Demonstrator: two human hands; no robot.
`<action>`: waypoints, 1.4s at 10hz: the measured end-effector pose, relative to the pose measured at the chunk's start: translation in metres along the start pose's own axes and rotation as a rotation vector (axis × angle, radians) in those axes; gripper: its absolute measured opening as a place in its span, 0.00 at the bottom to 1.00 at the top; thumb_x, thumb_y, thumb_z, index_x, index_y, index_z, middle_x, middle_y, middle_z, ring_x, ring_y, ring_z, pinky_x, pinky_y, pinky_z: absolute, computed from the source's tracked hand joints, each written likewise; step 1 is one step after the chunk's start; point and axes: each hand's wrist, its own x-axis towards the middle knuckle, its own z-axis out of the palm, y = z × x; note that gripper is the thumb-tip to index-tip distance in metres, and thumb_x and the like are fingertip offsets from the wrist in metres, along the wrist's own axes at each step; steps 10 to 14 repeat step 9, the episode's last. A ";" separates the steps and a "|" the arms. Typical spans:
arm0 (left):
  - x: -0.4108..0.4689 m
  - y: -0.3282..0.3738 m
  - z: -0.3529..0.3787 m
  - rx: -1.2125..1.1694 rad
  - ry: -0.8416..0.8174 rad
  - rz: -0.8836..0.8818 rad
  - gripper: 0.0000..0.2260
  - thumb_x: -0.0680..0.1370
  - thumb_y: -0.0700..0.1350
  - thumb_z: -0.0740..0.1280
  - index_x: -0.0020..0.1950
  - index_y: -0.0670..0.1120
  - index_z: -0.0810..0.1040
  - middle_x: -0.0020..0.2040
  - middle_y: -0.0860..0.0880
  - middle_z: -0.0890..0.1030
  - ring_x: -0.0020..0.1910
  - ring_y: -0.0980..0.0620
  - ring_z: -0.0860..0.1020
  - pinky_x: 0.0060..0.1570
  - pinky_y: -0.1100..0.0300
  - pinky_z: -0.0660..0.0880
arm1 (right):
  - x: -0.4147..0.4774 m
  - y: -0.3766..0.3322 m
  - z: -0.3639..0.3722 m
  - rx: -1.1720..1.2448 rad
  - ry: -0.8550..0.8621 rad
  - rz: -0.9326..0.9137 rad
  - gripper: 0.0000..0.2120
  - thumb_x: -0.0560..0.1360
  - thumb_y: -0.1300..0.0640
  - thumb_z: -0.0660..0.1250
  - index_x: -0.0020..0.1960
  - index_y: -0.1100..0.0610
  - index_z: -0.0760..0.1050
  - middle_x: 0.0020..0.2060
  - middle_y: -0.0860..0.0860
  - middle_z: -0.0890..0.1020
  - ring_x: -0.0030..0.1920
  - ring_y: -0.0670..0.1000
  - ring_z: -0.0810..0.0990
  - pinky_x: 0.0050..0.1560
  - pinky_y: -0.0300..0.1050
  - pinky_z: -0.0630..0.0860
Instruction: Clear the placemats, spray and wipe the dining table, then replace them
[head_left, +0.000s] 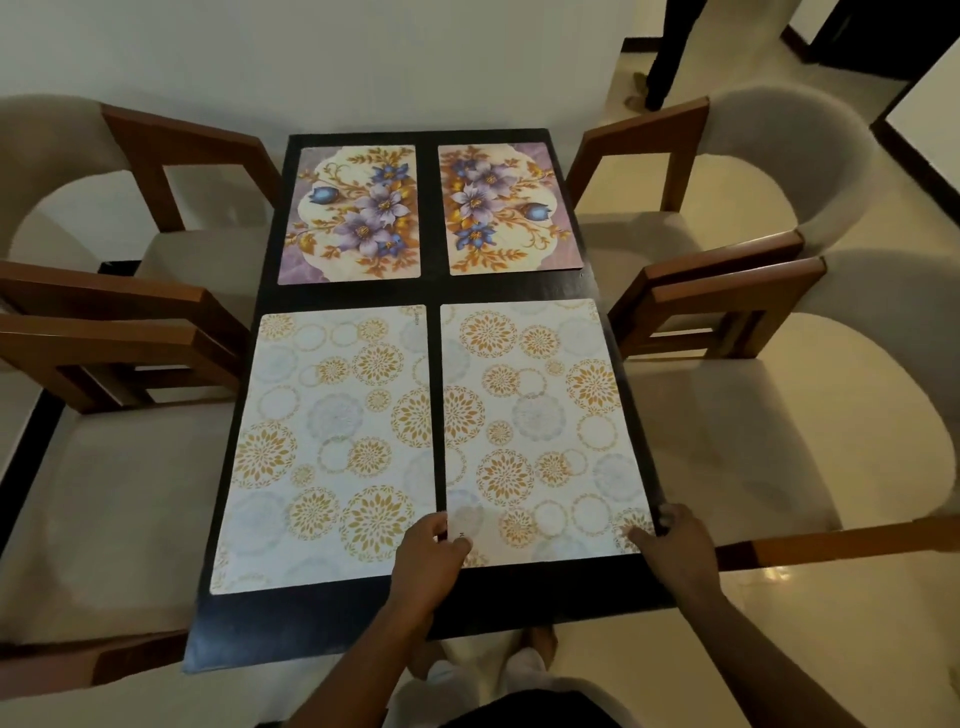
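Note:
Four placemats lie on the dark dining table (363, 618). At the far end are two floral mats, the left floral mat (353, 213) and the right floral mat (506, 208). Nearer me are two white mats with gold circles, the near left mat (327, 441) and the near right mat (535, 415). My left hand (428, 551) pinches the near-left corner of the near right mat. My right hand (670, 535) grips that mat's near-right corner at the table's edge. The mat lies flat on the table.
Two grey upholstered chairs with wooden arms stand on the left (104, 493) and two on the right (810, 415). A white wall is behind the table. A person's legs (662, 57) stand at the back right on the tiled floor. My feet show below the table's near edge.

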 end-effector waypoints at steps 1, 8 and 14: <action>0.002 0.000 0.001 0.003 0.071 -0.022 0.15 0.80 0.42 0.73 0.66 0.48 0.79 0.60 0.52 0.82 0.54 0.53 0.79 0.47 0.61 0.73 | 0.002 -0.002 -0.004 0.059 -0.031 0.033 0.26 0.76 0.56 0.78 0.69 0.63 0.72 0.52 0.55 0.81 0.50 0.56 0.79 0.48 0.46 0.70; 0.012 -0.006 0.019 0.036 0.284 -0.021 0.08 0.75 0.36 0.75 0.53 0.44 0.87 0.42 0.51 0.85 0.44 0.53 0.84 0.48 0.55 0.82 | 0.022 0.001 -0.018 0.094 -0.064 0.007 0.07 0.77 0.56 0.76 0.46 0.59 0.81 0.38 0.49 0.82 0.41 0.49 0.78 0.46 0.45 0.70; 0.014 -0.007 0.022 0.025 0.318 -0.025 0.08 0.75 0.36 0.75 0.53 0.44 0.88 0.41 0.51 0.85 0.41 0.57 0.82 0.43 0.63 0.77 | 0.021 0.000 -0.017 0.070 -0.009 0.004 0.07 0.77 0.57 0.77 0.47 0.60 0.81 0.38 0.50 0.82 0.39 0.47 0.77 0.42 0.45 0.71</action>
